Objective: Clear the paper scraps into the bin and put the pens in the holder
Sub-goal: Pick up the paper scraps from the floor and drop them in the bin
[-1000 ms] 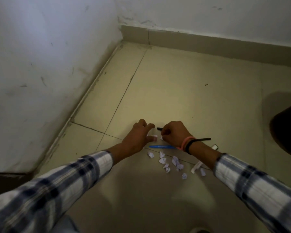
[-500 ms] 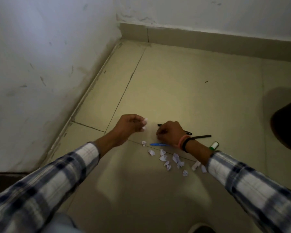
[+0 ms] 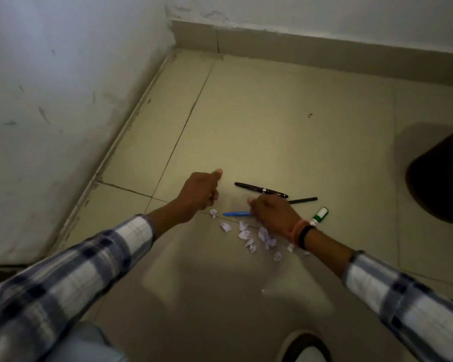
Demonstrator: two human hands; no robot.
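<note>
Several small white paper scraps (image 3: 246, 235) lie on the beige tiled floor, near my right wrist. A blue pen (image 3: 236, 213) lies beside them, its right end hidden under my right hand (image 3: 270, 212), which rests on the floor with its fingers curled under. Beyond that hand lie a black pen (image 3: 262, 190) and a thinner black pen (image 3: 302, 200). A green and white marker (image 3: 321, 215) lies to the right. My left hand (image 3: 202, 190) is lifted, closed in a fist with the thumb out; the scraps it pinched are hidden inside.
A dark round bin (image 3: 439, 178) stands at the right edge. White walls with a tiled skirting (image 3: 324, 50) meet in a corner at the back left. My shoe (image 3: 304, 346) shows at the bottom. No pen holder is in view.
My left hand pinched scraps off the floor, rose and closed into a fist. My right hand slid nearer and to the right, uncovering the black pen.
</note>
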